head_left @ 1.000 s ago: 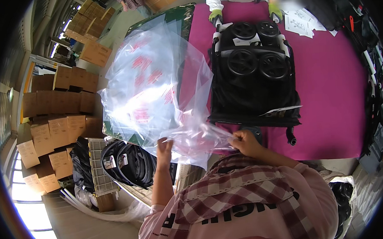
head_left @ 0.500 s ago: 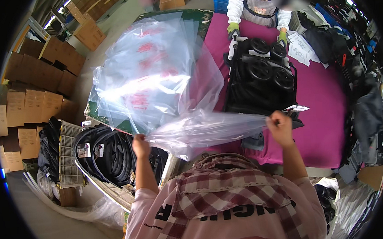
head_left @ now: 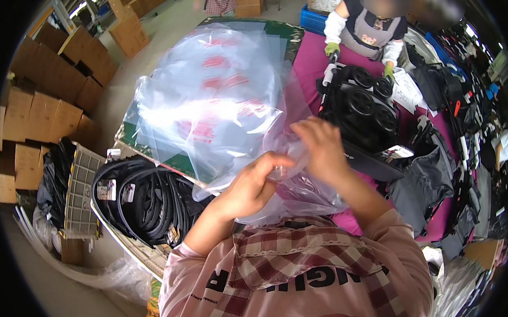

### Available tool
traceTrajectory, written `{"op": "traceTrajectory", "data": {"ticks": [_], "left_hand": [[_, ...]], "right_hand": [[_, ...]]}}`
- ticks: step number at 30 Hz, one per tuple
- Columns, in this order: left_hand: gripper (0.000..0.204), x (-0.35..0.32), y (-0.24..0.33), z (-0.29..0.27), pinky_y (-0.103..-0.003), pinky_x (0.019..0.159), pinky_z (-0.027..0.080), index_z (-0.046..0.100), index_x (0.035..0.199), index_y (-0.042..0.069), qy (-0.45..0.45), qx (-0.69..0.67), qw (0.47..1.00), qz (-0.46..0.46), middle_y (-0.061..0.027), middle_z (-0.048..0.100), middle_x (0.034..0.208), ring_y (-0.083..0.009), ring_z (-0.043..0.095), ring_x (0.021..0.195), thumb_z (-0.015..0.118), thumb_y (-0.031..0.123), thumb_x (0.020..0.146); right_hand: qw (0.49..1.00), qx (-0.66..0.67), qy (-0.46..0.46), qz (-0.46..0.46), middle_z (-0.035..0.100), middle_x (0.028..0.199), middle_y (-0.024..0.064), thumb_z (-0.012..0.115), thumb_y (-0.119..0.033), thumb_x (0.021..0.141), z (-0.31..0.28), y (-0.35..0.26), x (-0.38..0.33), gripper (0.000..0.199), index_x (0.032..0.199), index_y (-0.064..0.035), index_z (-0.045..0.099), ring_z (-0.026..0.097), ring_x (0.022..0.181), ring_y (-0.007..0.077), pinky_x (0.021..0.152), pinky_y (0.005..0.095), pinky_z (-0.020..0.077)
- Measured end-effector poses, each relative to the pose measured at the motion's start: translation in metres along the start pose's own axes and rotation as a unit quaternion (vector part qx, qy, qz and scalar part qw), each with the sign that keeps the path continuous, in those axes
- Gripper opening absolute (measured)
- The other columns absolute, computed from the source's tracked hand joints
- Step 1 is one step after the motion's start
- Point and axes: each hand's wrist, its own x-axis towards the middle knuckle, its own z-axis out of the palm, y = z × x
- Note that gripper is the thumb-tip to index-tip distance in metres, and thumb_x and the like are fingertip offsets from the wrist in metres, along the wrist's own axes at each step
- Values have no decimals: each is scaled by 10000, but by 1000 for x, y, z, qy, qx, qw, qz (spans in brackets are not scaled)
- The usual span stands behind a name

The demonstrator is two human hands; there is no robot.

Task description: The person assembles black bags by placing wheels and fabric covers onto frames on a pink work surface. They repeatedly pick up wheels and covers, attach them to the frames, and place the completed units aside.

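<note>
Bunched clear plastic bag [head_left: 294, 205] hangs in front of my chest, between my two hands. My left hand [head_left: 252, 184] is closed, its thumb and fingers pinching the gathered film. Close beside it, my right hand [head_left: 322, 149] is slightly blurred, with bent fingers gripping the upper part of the film. Past my hands, a large stack of clear plastic bags [head_left: 205, 103] with red print lies on the green table [head_left: 127, 128]. To the right, a folded black stroller [head_left: 363, 104] rests wheels up on the magenta cloth [head_left: 306, 64].
A co-worker in green gloves [head_left: 332, 48] holds the stroller's far end. Grey fabric [head_left: 422, 184] lies at the right. Black curved parts [head_left: 147, 204] fill a crate at my left. Brown cartons [head_left: 39, 121] stand far left; a blue crate [head_left: 314, 20] is at the back.
My hands have come together from wide apart, bunching the stretched bag between them. Grey fabric now shows on the right of the table. The view has shifted a little.
</note>
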Motion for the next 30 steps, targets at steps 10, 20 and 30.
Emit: {"op": "traceTrajectory", "data": {"ticks": [10, 20, 30], "left_hand": [[369, -157, -126, 2, -406, 826, 501, 694, 1032, 45, 177, 296, 899, -269, -173, 607, 1015, -379, 608, 945, 457, -78, 777], [298, -174, 113, -140, -341, 642, 488, 627, 1074, 51, 563, 756, 329, -51, -71, 622, 918, -212, 594, 739, 509, 306, 974], [176, -196, -74, -71, -339, 603, 481, 624, 768, -11, 260, 304, 791, -463, -129, 636, 715, -180, 594, 620, 727, 131, 753]], "right_hand": [[938, -157, -306, 43, 628, 1047, 141, 546, -168, 842, 36, 99, 33, 203, 948, -52, 675, 565, 1060, 318, 847, 440, 454], [760, 542, 294, -205, 595, 1094, 155, 554, -141, 864, -58, -100, 258, 305, 1160, -66, 561, 600, 974, 286, 838, 434, 442], [882, 154, -444, 5, 596, 1215, 182, 434, -219, 946, 172, 21, 142, 336, 1174, -39, 602, 513, 1193, 361, 1009, 478, 402]]}}
